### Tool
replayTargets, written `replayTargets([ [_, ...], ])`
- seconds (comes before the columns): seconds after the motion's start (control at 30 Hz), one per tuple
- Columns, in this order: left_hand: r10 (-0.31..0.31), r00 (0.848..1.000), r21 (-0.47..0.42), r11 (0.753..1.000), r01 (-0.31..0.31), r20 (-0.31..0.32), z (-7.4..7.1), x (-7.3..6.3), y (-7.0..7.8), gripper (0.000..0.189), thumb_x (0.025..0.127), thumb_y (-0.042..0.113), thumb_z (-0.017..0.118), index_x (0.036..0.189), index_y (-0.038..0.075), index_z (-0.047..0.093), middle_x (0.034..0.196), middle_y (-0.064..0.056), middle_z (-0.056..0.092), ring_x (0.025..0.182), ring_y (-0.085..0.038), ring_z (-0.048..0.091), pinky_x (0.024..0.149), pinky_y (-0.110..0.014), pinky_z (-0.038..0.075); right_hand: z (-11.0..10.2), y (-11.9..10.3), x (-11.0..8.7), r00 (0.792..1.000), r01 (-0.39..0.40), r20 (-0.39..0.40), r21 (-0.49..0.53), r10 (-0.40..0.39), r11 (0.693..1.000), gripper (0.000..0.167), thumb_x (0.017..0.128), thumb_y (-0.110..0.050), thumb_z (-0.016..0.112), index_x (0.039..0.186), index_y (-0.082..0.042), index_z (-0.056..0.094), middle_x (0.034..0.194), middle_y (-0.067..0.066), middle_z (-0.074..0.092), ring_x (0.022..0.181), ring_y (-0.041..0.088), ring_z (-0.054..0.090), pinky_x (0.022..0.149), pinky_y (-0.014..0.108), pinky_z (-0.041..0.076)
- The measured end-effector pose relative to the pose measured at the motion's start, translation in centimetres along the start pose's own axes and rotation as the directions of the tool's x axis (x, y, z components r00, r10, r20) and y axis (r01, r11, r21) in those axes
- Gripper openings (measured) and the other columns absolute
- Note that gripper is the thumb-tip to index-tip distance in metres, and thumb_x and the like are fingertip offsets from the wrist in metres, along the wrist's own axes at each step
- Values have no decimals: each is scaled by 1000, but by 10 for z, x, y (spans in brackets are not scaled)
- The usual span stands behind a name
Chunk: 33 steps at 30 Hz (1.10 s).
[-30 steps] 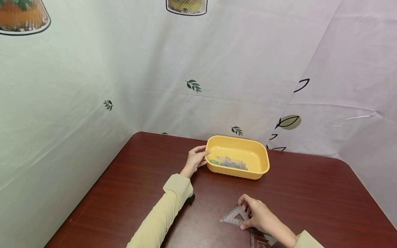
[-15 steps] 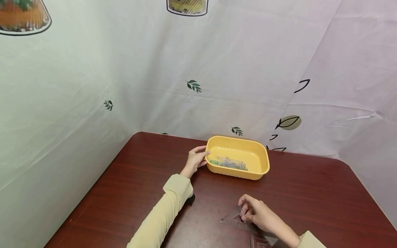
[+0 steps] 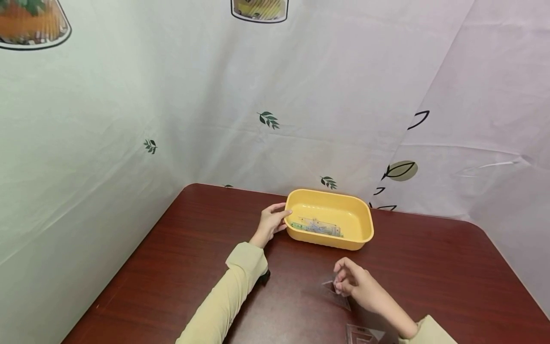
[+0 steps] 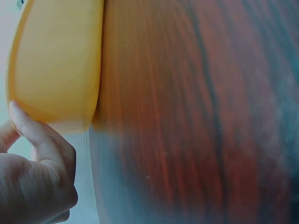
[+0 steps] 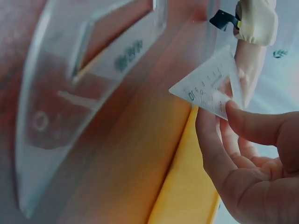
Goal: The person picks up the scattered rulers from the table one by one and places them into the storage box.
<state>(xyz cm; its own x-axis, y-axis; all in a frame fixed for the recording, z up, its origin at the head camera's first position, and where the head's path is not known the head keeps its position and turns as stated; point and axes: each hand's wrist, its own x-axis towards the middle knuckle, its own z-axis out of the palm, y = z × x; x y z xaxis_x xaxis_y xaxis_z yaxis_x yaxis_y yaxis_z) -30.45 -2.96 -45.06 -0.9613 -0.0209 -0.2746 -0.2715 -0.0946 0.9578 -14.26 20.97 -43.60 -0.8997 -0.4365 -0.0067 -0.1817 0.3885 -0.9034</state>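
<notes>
My right hand (image 3: 361, 289) pinches a small clear set square (image 5: 201, 88) between thumb and fingers, raised over the table. In the head view it is blurred and hard to see. Below that hand, at the bottom edge, lies another clear drawing tool (image 3: 353, 330) with a cut-out, partly out of frame; it looms large in the right wrist view. My left hand (image 3: 270, 222) holds the left rim of a yellow plastic tub (image 3: 343, 206), thumb over the edge. Clear and green-tinted rulers or similar pieces (image 3: 320, 227) lie along the tub's near side, overlapping.
The dark red-brown wooden table (image 3: 206, 224) has rounded far corners. White cloth walls (image 3: 223, 95) with leaf prints stand close behind it and at its left. A small black object (image 3: 264, 276) shows at my left sleeve cuff.
My right thumb and fingers have closed on the small set square, and it has been lifted and turned as the hand moved slightly forward. The left hand and tub have stayed still.
</notes>
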Motion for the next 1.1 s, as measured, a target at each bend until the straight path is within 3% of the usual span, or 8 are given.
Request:
replayTargets([
  [0.5,4,1000,-1,1000,-4,2,0,0,0,41,86,16,72,126,15,63,60,4,52,47,-2,51,46,-13,51,-29,-15,21,977,54,-206,4,-52,999,22,88,14,54,107,10,42,86,19,61,70,5,61,63,24,59],
  [0.73,-1,1000,3,1000,1,7,-1,-1,0,40,87,17,72,126,15,63,61,3,53,47,-2,51,47,-14,52,-42,-20,31,953,-10,-302,-50,-5,999,29,89,9,58,116,8,48,91,21,64,71,5,63,62,23,58],
  [1.1,0,1000,-1,1000,0,-3,0,0,0,41,86,16,72,126,14,63,66,1,55,48,-2,52,46,-14,52,-54,-28,59,917,-33,-398,-124,-19,992,32,90,6,60,122,7,55,99,27,66,74,8,65,61,19,55],
])
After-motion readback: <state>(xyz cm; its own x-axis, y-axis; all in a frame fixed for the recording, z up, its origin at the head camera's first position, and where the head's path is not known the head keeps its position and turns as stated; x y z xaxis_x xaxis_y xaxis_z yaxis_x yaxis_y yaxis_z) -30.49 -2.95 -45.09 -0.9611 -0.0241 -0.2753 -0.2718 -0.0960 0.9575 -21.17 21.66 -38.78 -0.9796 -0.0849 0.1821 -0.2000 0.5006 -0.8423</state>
